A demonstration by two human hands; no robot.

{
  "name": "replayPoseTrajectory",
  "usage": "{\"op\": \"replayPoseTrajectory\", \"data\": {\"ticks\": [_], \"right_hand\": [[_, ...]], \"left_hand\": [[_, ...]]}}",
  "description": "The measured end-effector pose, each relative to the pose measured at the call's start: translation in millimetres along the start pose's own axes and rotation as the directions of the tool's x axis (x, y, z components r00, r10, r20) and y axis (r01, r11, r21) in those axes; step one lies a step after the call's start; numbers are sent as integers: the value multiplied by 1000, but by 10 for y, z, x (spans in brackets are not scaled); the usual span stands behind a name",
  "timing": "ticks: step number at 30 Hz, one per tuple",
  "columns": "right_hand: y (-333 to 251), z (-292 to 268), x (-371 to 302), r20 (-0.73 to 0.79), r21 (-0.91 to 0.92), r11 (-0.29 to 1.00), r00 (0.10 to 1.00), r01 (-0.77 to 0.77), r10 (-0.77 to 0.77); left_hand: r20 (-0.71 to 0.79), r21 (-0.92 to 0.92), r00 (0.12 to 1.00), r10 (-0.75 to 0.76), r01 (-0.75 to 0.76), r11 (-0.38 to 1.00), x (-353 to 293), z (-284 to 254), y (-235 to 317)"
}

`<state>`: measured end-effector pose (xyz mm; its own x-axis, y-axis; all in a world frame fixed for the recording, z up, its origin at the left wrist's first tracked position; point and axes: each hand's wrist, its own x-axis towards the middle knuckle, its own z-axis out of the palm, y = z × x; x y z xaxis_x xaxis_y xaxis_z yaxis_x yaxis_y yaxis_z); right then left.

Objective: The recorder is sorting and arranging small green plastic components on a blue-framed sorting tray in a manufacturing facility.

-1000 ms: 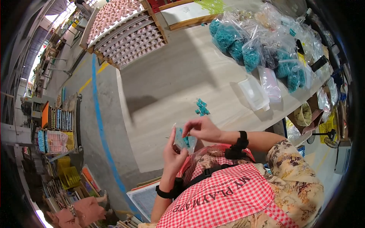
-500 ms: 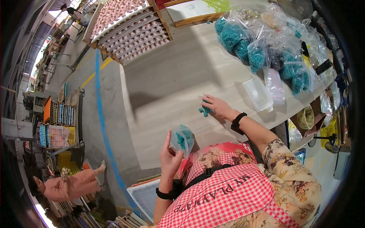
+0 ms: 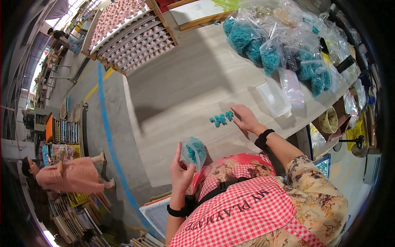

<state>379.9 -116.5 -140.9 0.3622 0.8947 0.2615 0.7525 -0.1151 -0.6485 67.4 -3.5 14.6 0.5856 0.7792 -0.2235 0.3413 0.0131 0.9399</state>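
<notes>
Close to the near-left corner of the table (image 3: pixel 164 123), a clear plastic bag (image 3: pixel 195 150) bulges with small teal pieces; whether it rests on the surface or is lifted, I cannot tell. The left hand (image 3: pixel 182 175) pinches the bag's near side, its index finger stretched along it. Farther in from the near edge lies a short row of loose teal pieces (image 3: pixel 221 118). At the row's right end is the right hand (image 3: pixel 247 119), fingers slightly bent; I cannot tell whether they grip a piece. Black bands circle both wrists. To the right, near the near edge, sit a white plastic tray (image 3: pixel 273 99) and a flat plastic packet (image 3: pixel 291 87). Beyond, toward the far-right corner, filled teal bags (image 3: pixel 270 59) are heaped. By the far-left corner, stacked wooden-framed trays (image 3: pixel 138 47) carry rows of pink pieces. On the floor at left stands a person in pink (image 3: pixel 70 175).
</notes>
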Motion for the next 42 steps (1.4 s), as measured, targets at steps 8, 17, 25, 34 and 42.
{"op": "replayPoseTrajectory", "data": {"ticks": [8, 17, 25, 34, 42], "right_hand": [[-141, -7, 51, -30, -84, 996, 999, 14, -17], [-53, 37, 31, -2, -44, 999, 1000, -1, 1], [-154, 40, 136, 88, -152, 987, 995, 50, -36], [-57, 71, 130, 118, -155, 985, 991, 78, -60], [-246, 26, 135, 123, -245, 963, 989, 109, -81]], "left_hand": [[-7, 16, 1000, 1, -1, 1000, -20, -6, -20], [-5, 9, 1000, 15, -15, 1000, -12, -5, -24], [6, 44, 1000, 6, -6, 999, -22, -25, -34], [15, 4, 1000, 1, -1, 1000, -54, -43, -15], [30, -2, 1000, -3, 3, 1000, -15, -36, -6]]}}
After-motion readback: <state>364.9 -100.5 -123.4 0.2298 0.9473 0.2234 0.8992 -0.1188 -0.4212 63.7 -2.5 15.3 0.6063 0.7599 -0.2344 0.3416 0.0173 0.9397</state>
